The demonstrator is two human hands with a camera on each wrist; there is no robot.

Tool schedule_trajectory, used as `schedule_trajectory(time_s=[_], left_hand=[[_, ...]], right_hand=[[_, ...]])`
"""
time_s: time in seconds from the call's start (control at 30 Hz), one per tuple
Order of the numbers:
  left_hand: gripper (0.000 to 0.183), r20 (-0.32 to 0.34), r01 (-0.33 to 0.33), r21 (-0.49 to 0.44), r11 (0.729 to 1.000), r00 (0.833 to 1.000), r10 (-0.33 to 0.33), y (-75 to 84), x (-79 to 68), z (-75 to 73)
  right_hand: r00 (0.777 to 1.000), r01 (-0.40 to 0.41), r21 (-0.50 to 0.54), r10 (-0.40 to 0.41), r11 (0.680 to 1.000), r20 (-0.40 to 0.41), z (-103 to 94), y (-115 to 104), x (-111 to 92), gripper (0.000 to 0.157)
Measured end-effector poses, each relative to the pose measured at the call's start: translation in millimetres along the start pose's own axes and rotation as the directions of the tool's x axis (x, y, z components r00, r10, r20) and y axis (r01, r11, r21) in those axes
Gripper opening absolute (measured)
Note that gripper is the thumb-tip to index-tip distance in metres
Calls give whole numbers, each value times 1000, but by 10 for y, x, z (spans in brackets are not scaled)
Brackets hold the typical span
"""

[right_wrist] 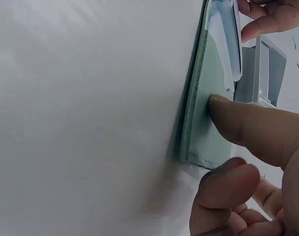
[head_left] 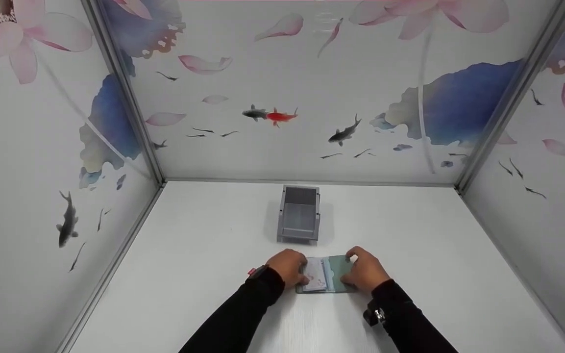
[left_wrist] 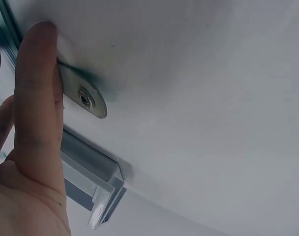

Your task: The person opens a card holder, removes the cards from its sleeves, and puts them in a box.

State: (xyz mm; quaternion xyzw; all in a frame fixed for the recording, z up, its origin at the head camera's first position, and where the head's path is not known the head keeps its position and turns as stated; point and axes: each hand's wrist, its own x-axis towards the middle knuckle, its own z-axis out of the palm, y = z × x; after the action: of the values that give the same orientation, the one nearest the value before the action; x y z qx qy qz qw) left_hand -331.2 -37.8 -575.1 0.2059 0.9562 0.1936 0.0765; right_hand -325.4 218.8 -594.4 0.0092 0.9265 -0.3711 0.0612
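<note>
A small green card holder (head_left: 339, 275) lies spread open on the white table, with clear sleeves and a pale printed page on its left half. My left hand (head_left: 288, 267) grips its left edge, fingers at the far corner and thumb near the front. A snap tab (left_wrist: 83, 92) with a metal stud sticks out past my fingers in the left wrist view. On the other side, my right hand (head_left: 369, 270) holds the right end. Its thumb (right_wrist: 253, 123) presses the bare green inner cover (right_wrist: 208, 130), and the other fingers curl by the edge.
Just beyond the card holder stands a grey plastic bin (head_left: 299, 217), its inside showing no contents. White panels (head_left: 282, 162) printed with fish and lotus flowers enclose the white table (head_left: 204, 255) at the back and both sides, joined by metal corner posts (head_left: 135, 105).
</note>
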Motion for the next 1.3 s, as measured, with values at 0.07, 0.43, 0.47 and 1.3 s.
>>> schedule_trajectory(time_s=[0.07,0.43,0.47,1.3], left_hand=[[45,-9,1,-13,1000,1000,-1,14,-15,-3],[23,-22,-59,107,992,998,61,76,1,42],[23,-25,-62,115,991,998,65,75,-1,40],[39,-18,-93,108,990,995,95,-85,147,152]], right_hand=[[1000,18,6,-18,1000,13,14,-18,6,40],[995,-24,170,7,985,103,138,-164,95,20],[993,-31,192,8,981,120,147,-177,103,19],[981,-20,180,-15,983,193,211,-313,145,11]])
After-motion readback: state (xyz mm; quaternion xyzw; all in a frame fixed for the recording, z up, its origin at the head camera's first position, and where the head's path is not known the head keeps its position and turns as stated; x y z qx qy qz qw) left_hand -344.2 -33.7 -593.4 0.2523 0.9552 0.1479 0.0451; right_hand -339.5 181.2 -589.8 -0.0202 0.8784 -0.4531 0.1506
